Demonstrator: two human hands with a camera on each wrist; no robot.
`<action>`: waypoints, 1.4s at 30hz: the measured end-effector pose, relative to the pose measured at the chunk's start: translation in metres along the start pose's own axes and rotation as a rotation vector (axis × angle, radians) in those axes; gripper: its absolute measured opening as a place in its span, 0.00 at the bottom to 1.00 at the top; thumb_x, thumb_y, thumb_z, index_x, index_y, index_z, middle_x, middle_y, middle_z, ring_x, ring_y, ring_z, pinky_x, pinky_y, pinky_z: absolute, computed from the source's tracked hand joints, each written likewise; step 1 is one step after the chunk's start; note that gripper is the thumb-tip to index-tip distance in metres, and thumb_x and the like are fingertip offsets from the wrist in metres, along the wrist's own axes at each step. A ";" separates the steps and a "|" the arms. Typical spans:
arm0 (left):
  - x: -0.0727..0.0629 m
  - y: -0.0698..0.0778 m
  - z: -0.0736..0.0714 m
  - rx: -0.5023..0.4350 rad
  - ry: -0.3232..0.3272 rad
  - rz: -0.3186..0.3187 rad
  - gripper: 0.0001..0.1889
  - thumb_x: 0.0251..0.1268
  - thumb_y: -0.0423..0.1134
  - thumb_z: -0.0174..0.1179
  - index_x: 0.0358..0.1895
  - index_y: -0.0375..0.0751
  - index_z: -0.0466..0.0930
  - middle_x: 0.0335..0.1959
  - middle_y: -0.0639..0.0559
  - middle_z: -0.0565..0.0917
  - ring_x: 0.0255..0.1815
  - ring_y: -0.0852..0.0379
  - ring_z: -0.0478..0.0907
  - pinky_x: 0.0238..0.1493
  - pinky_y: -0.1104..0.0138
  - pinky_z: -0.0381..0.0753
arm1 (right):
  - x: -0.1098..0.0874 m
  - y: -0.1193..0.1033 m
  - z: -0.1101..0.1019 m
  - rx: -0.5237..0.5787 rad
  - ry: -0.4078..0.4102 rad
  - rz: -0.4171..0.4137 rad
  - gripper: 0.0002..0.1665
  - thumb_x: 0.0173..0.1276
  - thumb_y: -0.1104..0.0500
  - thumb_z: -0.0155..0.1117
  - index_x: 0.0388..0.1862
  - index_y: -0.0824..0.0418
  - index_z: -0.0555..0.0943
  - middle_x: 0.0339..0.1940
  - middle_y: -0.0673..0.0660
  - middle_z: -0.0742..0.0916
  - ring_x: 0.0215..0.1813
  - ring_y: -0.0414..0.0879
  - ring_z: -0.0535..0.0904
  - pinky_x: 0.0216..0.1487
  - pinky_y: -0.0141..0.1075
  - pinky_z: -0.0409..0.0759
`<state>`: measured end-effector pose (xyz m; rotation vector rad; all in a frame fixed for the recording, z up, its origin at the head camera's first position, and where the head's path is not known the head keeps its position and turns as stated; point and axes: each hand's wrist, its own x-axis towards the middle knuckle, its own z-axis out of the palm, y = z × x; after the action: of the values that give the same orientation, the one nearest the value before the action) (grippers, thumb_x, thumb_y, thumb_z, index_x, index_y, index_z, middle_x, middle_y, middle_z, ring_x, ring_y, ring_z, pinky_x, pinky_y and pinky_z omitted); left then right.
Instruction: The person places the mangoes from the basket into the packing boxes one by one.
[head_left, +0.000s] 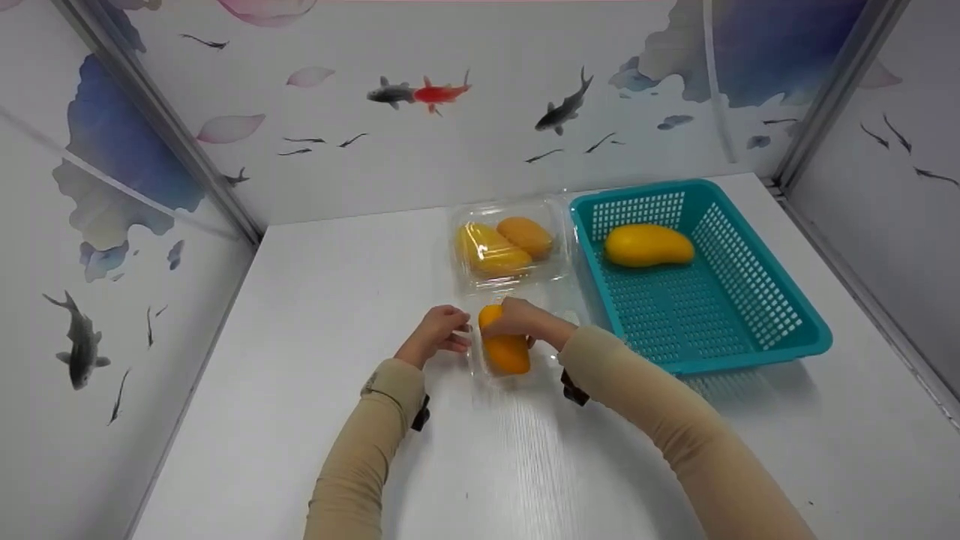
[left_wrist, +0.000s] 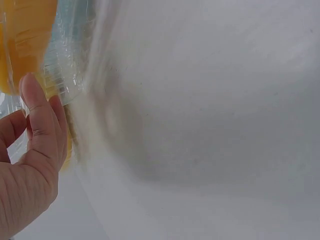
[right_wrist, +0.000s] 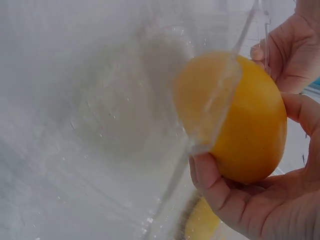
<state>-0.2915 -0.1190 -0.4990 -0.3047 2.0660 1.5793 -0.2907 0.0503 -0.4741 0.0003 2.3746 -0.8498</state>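
My right hand (head_left: 517,319) grips a yellow-orange mango (head_left: 508,356) low over a clear plastic container (head_left: 474,360) on the table. In the right wrist view the thumb and fingers wrap the sides of the mango (right_wrist: 255,125), and part of it shows through a clear plastic wall. My left hand (head_left: 442,330) is at the container's left side, thumb and fingers apart, fingertips right at the plastic. The left wrist view shows this hand (left_wrist: 40,145) with one finger extended up along the clear wall, in front of the mango (left_wrist: 30,35).
Just behind stands another clear plastic box (head_left: 461,281) with two yellow mangoes (head_left: 491,251) inside. To the right is a teal perforated basket (head_left: 750,300) with one mango (head_left: 649,245) in it. Panels printed with fish (head_left: 566,105) enclose the white table (head_left: 322,300) at the back and sides.
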 end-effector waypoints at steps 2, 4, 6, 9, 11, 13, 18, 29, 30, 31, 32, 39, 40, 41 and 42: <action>0.000 0.000 0.000 0.003 -0.001 -0.002 0.13 0.67 0.39 0.50 0.47 0.32 0.70 0.34 0.44 0.75 0.21 0.57 0.77 0.25 0.70 0.81 | 0.003 0.001 0.005 0.002 -0.003 0.006 0.34 0.52 0.46 0.66 0.51 0.62 0.66 0.40 0.58 0.76 0.38 0.50 0.74 0.36 0.43 0.81; 0.001 0.000 0.001 0.011 0.001 0.000 0.13 0.67 0.39 0.50 0.47 0.32 0.70 0.34 0.45 0.75 0.21 0.57 0.77 0.25 0.70 0.81 | 0.005 0.001 0.009 0.004 -0.001 0.007 0.34 0.52 0.46 0.66 0.51 0.63 0.66 0.40 0.58 0.76 0.37 0.50 0.74 0.35 0.44 0.81; 0.001 0.000 0.001 0.018 0.003 0.000 0.13 0.67 0.39 0.51 0.47 0.32 0.70 0.34 0.45 0.75 0.22 0.57 0.77 0.26 0.70 0.81 | 0.006 0.002 0.012 0.005 0.005 0.007 0.34 0.52 0.46 0.66 0.52 0.63 0.67 0.40 0.58 0.75 0.37 0.50 0.74 0.35 0.44 0.81; 0.002 -0.001 0.001 0.027 0.006 -0.004 0.13 0.67 0.40 0.51 0.47 0.33 0.70 0.35 0.44 0.76 0.23 0.57 0.77 0.27 0.70 0.81 | 0.008 0.003 0.016 0.003 0.013 0.011 0.34 0.52 0.46 0.66 0.51 0.63 0.67 0.39 0.58 0.76 0.37 0.50 0.74 0.34 0.42 0.81; 0.002 -0.001 0.001 0.022 0.007 -0.009 0.13 0.67 0.40 0.51 0.47 0.33 0.70 0.35 0.44 0.76 0.23 0.57 0.77 0.26 0.70 0.81 | 0.008 0.003 0.018 0.000 0.018 0.011 0.33 0.53 0.46 0.66 0.51 0.62 0.66 0.39 0.58 0.76 0.37 0.49 0.74 0.33 0.40 0.80; 0.002 -0.001 0.001 0.017 0.006 -0.012 0.12 0.67 0.40 0.50 0.46 0.34 0.70 0.36 0.44 0.76 0.22 0.57 0.77 0.26 0.70 0.81 | 0.008 0.004 0.019 0.004 0.022 0.005 0.33 0.53 0.45 0.66 0.51 0.62 0.67 0.38 0.57 0.76 0.36 0.49 0.74 0.32 0.40 0.80; 0.002 -0.001 0.000 0.002 0.004 -0.006 0.12 0.67 0.40 0.51 0.45 0.34 0.70 0.35 0.44 0.76 0.21 0.57 0.76 0.25 0.70 0.81 | 0.010 0.004 0.022 0.010 0.030 -0.007 0.34 0.53 0.44 0.65 0.51 0.63 0.67 0.38 0.57 0.76 0.36 0.49 0.74 0.32 0.39 0.80; 0.003 -0.003 0.000 -0.005 -0.006 0.003 0.14 0.67 0.39 0.50 0.49 0.33 0.69 0.34 0.45 0.76 0.21 0.58 0.77 0.27 0.69 0.81 | 0.013 0.006 0.024 -0.059 -0.005 0.033 0.41 0.57 0.40 0.60 0.61 0.63 0.61 0.43 0.59 0.76 0.39 0.51 0.76 0.32 0.41 0.81; 0.003 -0.003 0.000 -0.004 -0.004 -0.001 0.14 0.67 0.40 0.51 0.49 0.33 0.69 0.34 0.45 0.76 0.22 0.58 0.77 0.27 0.69 0.81 | 0.012 0.006 0.024 -0.059 -0.007 0.040 0.43 0.57 0.39 0.60 0.62 0.63 0.60 0.44 0.59 0.75 0.40 0.51 0.75 0.33 0.41 0.81; 0.003 -0.003 0.000 -0.003 -0.004 -0.003 0.14 0.67 0.40 0.51 0.49 0.33 0.69 0.34 0.45 0.76 0.22 0.57 0.77 0.27 0.69 0.81 | 0.012 0.005 0.024 -0.060 -0.008 0.044 0.45 0.57 0.39 0.60 0.64 0.63 0.58 0.45 0.60 0.75 0.41 0.51 0.75 0.34 0.42 0.81; 0.003 -0.003 0.000 -0.004 -0.004 -0.003 0.14 0.67 0.40 0.51 0.50 0.33 0.69 0.34 0.45 0.76 0.22 0.57 0.77 0.27 0.69 0.81 | 0.011 0.006 0.024 -0.064 -0.009 0.048 0.47 0.57 0.38 0.60 0.66 0.63 0.57 0.47 0.60 0.75 0.42 0.51 0.75 0.36 0.42 0.81; -0.001 -0.001 0.000 -0.003 -0.019 0.019 0.15 0.67 0.38 0.50 0.50 0.29 0.69 0.32 0.45 0.74 0.21 0.58 0.77 0.26 0.69 0.81 | 0.004 0.006 0.019 -0.076 -0.019 0.064 0.55 0.55 0.34 0.60 0.70 0.62 0.51 0.53 0.61 0.73 0.45 0.52 0.74 0.45 0.45 0.79; -0.001 -0.001 0.000 -0.002 -0.018 0.020 0.16 0.67 0.38 0.50 0.51 0.29 0.69 0.33 0.45 0.74 0.21 0.58 0.77 0.26 0.69 0.81 | 0.002 0.006 0.018 -0.080 -0.020 0.062 0.55 0.55 0.34 0.60 0.70 0.63 0.51 0.54 0.62 0.73 0.45 0.53 0.74 0.44 0.46 0.79; -0.001 -0.001 0.000 -0.002 -0.019 0.019 0.16 0.68 0.38 0.50 0.51 0.29 0.68 0.33 0.45 0.74 0.21 0.58 0.77 0.26 0.69 0.81 | 0.002 0.006 0.016 -0.086 -0.022 0.060 0.56 0.55 0.34 0.60 0.70 0.63 0.50 0.55 0.62 0.73 0.45 0.53 0.74 0.43 0.46 0.79; -0.001 -0.001 0.001 -0.002 -0.016 0.019 0.16 0.68 0.38 0.49 0.51 0.29 0.68 0.33 0.45 0.74 0.21 0.58 0.77 0.26 0.69 0.81 | 0.001 0.005 0.014 -0.093 -0.022 0.059 0.56 0.54 0.33 0.60 0.71 0.63 0.50 0.56 0.62 0.73 0.45 0.53 0.74 0.43 0.46 0.80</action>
<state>-0.2904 -0.1187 -0.4991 -0.2734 2.0610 1.5899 -0.2824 0.0463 -0.4863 0.0229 2.3792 -0.7075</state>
